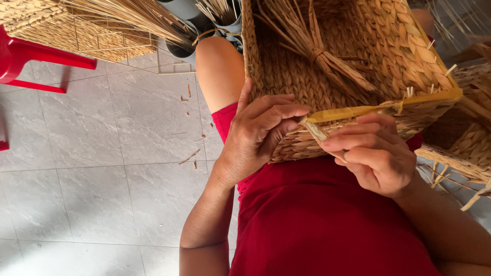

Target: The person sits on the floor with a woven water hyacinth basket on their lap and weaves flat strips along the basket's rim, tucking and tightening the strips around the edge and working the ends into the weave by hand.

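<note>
Overhead, head view only: a woven straw basket point(358, 61) rests on the lap of a person in red clothing point(317, 220), its open mouth turned toward the camera and its rim, wrapped in a yellow strip point(378, 108), running roughly left to right with a slight rise toward the right. Left hand point(255, 135) curled around the basket's lower left corner, thumb against the weave, fingers closed on the rim end. Right hand point(371, 153) closed in a pinch on a pale flat straw strand point(317, 134) just under the yellow strip; the strand's long axis slants from the rim down to the right. Hands apart, close together, both at the basket's near edge. Inside the basket lies a tied bundle of straw point(317, 51), fanned at both ends. Surroundings: grey tiled floor point(102, 168) open at left, with a few short straw scraps point(192, 157) scattered near the bare knee point(220, 66). Red plastic chair point(36, 56) at far left edge. Second woven piece with wire frame point(92, 36) at top left, loose straw stalks across it. More woven work point(460, 148) crowds the right edge, touching or just beside the basket; cannot tell which.
</note>
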Motion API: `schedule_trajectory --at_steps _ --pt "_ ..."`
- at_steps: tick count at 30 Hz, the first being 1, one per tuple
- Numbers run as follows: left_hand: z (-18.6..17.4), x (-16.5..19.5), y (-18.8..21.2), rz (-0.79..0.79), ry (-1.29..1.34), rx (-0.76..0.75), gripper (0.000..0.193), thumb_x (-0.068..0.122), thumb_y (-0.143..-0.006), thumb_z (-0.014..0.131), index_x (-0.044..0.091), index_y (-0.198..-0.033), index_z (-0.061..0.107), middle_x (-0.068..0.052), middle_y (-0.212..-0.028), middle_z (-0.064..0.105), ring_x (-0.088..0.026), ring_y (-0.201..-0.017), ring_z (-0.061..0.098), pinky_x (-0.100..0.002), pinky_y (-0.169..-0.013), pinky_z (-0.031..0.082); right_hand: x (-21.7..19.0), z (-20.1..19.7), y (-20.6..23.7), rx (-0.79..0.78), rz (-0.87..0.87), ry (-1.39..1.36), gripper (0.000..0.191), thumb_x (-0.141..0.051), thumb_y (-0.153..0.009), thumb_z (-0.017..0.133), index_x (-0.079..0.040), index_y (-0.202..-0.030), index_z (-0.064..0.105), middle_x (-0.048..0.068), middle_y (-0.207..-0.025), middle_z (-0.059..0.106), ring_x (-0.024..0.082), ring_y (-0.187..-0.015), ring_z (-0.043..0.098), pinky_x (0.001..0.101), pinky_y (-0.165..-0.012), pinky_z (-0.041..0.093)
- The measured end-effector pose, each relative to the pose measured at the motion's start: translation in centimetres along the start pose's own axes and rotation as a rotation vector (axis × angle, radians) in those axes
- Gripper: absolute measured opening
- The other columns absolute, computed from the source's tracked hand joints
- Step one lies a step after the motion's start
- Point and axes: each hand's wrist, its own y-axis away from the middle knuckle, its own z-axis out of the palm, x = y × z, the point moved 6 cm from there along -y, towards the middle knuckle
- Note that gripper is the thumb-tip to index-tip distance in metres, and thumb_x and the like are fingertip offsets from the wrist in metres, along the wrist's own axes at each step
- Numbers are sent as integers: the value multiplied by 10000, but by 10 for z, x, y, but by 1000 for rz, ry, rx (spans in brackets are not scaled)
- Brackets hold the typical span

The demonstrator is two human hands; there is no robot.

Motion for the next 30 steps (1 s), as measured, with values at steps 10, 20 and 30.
schedule_trajectory --at_steps 10,20,30 --pt "10 0 5 22 -190 -3 224 73 -960 726 179 -1158 722 49 -1090 747 -137 -1136 705 -523 -1263 390 -2 -12 20 12 150 -91 250 33 -965 674 -82 -1085 487 105 -1068 741 251 -1054 743 460 -1122 497" --pt "9 1 7 129 -233 30 258 78 -947 752 162 -1186 702 7 -1118 733 -192 -1231 691 -555 -1279 332 30 -25 -48 140 163 174 170 18 -1024 774 -47 -984 622 69 -944 733 180 -778 615 332 -796 431" --pt "16 17 6 -23 -355 221 198 205 -926 789 187 -1118 743 26 -1004 705 -172 -1097 696 -571 -1235 329 26 -18 -72 59 144 311 98 1 -1045 761 -36 -1051 671 88 -930 710 210 -861 668 341 -811 484"
